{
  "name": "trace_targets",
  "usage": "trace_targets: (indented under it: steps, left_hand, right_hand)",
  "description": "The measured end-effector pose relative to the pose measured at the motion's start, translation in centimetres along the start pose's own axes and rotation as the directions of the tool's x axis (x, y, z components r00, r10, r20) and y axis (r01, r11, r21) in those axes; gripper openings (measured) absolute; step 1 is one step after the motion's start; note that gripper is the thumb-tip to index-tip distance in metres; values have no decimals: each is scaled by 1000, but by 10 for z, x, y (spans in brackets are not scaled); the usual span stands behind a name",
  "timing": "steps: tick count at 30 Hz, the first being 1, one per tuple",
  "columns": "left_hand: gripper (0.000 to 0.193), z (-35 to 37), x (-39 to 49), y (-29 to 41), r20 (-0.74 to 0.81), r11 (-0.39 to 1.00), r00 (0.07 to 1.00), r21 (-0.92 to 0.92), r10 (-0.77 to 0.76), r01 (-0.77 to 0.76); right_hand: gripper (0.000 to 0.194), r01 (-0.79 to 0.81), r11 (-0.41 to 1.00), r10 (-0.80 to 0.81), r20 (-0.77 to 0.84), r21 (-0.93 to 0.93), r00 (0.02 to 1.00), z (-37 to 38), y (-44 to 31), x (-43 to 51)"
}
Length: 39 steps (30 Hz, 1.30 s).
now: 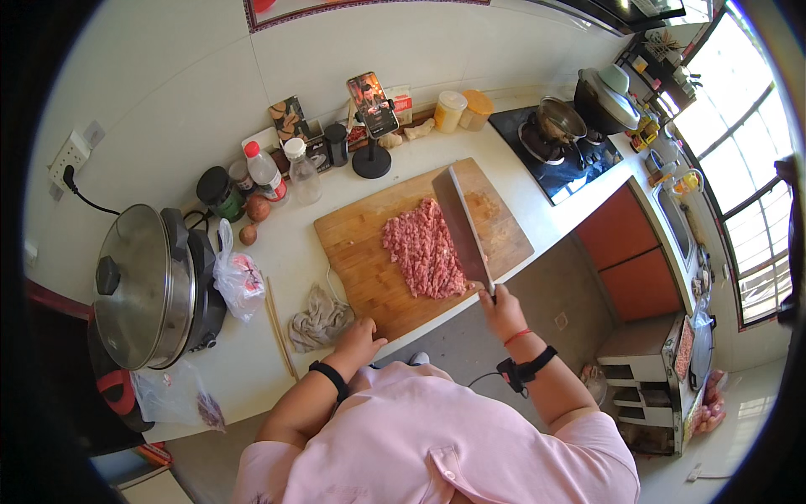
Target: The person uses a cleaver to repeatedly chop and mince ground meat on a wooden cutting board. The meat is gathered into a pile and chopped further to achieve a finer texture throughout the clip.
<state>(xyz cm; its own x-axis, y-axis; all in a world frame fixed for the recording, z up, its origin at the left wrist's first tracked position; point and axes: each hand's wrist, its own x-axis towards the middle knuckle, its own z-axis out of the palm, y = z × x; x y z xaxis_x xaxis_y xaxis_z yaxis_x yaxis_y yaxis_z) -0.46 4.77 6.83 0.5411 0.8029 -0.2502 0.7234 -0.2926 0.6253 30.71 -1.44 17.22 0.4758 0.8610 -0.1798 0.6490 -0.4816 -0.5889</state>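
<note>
My right hand [502, 310] is closed on the handle of a wide-bladed cleaver [461, 227]. The blade points away from me, along the right side of a flattened heap of minced meat [423, 251]. The meat lies on a wooden cutting board [359, 277] at the counter's front edge. My left hand [360, 342] rests by the board's near left corner with nothing seen in it; its fingers are partly curled, and what is under them is hidden. A crumpled grey cloth [318, 318] lies just left of that hand.
Left are an electric pot with glass lid [141, 283], a plastic bag [239, 277] and chopsticks [280, 327]. Behind the board stand bottles [305, 171], jars [450, 112] and a phone on a stand [371, 160]. A gas hob [554, 157] with a pan [560, 120] is at the right.
</note>
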Motion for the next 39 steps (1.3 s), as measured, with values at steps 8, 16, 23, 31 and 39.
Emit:
trace_targets:
  steps: [8,16,23,31,39]
  left_hand:
    - [42,-8,8,8,139,995,986,63,-91,83]
    - [45,-2,8,7,157,987,977,95,-147,133]
    - [45,1,9,7,124,987,981,66,-152,144]
    - [41,2,6,6,87,989,985,32,-147,145]
    - [41,10,8,-1,52,994,993,50,-103,101]
  right_hand:
    - [46,70,996,-66,75,-50,995,-5,-3,27]
    - [34,93,988,-76,134,-127,988,38,-9,28]
    - [30,264,962,-259,-80,64,963,13,1,26]
    - [31,242,970,-242,7,32,970,34,2,31]
    - [29,100,989,-89,105,-109,991,28,-3,14]
